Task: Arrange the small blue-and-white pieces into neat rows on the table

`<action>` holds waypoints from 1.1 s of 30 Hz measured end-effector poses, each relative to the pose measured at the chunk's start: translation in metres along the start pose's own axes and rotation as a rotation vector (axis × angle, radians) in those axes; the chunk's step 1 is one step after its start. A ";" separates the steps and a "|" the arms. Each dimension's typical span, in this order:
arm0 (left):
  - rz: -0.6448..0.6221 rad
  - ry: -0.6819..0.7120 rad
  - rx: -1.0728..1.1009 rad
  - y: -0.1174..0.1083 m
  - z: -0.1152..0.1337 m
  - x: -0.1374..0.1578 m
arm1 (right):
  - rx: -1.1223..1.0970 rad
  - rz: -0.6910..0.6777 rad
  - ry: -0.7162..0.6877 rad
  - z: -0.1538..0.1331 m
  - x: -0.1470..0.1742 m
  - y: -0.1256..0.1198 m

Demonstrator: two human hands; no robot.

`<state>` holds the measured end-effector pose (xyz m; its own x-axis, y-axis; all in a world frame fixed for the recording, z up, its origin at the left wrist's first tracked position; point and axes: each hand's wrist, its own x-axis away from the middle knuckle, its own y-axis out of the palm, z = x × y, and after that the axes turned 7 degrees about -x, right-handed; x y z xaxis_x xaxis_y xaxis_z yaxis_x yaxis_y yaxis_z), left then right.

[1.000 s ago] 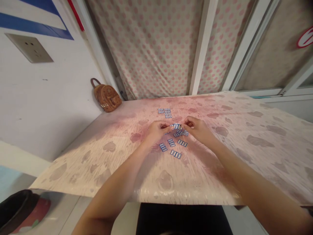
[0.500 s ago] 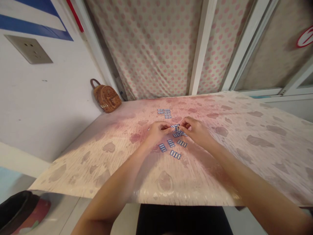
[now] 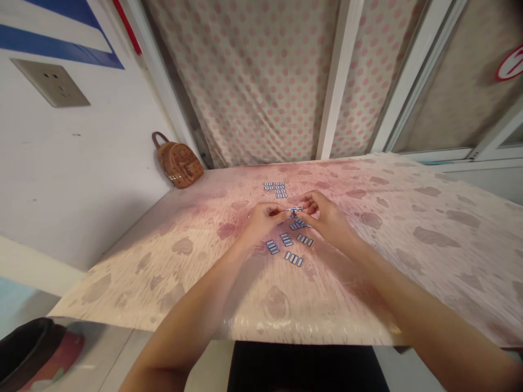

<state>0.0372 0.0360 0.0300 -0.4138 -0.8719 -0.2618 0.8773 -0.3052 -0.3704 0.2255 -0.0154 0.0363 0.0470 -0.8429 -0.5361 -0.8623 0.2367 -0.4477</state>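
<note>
My left hand point(image 3: 265, 219) and my right hand point(image 3: 327, 215) meet over the middle of the table, fingertips pinched from both sides on a small blue-and-white striped piece point(image 3: 293, 212). Its exact kind is too small to make out. Just under my right fingers lie overlapping striped pieces point(image 3: 298, 224), partly hidden by the hand. Nearer to me are several loose flat ones, among them a piece with pale bars point(image 3: 293, 258) and another point(image 3: 272, 247). Beyond my hands, more pieces lie joined in a block point(image 3: 274, 186).
A patterned pink-and-cream cloth covers the table point(image 3: 408, 261). At the far left corner a small brown backpack-shaped bag point(image 3: 180, 163) leans by the wall. Behind the table hangs a dotted curtain point(image 3: 261, 81). A dark-rimmed bin point(image 3: 49, 354) stands on the floor at lower left.
My right fingers have shifted slightly on the held piece, and its striped face shows a little more. The left hand and the loose pieces stay about where they were.
</note>
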 end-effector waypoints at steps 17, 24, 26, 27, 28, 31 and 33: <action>-0.021 -0.002 0.072 0.000 -0.004 -0.005 | -0.306 -0.060 0.181 0.013 -0.004 0.006; -0.013 -0.025 0.073 0.003 -0.006 -0.006 | -0.355 -0.045 0.204 0.018 -0.005 0.007; 0.006 -0.014 0.058 0.003 -0.007 -0.006 | -0.335 -0.050 0.182 0.018 -0.005 0.006; 0.014 -0.006 0.050 0.003 -0.007 -0.006 | -0.328 -0.054 0.171 0.018 -0.005 0.005; 0.019 0.001 0.043 0.004 -0.007 -0.005 | -0.321 -0.056 0.163 0.018 -0.005 0.005; 0.018 0.012 0.030 0.004 -0.005 -0.006 | -0.299 -0.060 0.157 0.017 -0.005 0.004; 0.013 0.011 0.029 0.004 -0.005 -0.006 | -0.292 -0.065 0.152 0.018 -0.006 0.004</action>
<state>0.0418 0.0426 0.0257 -0.4044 -0.8719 -0.2761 0.8895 -0.3047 -0.3405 0.2311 -0.0010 0.0249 0.0493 -0.9193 -0.3903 -0.9692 0.0505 -0.2412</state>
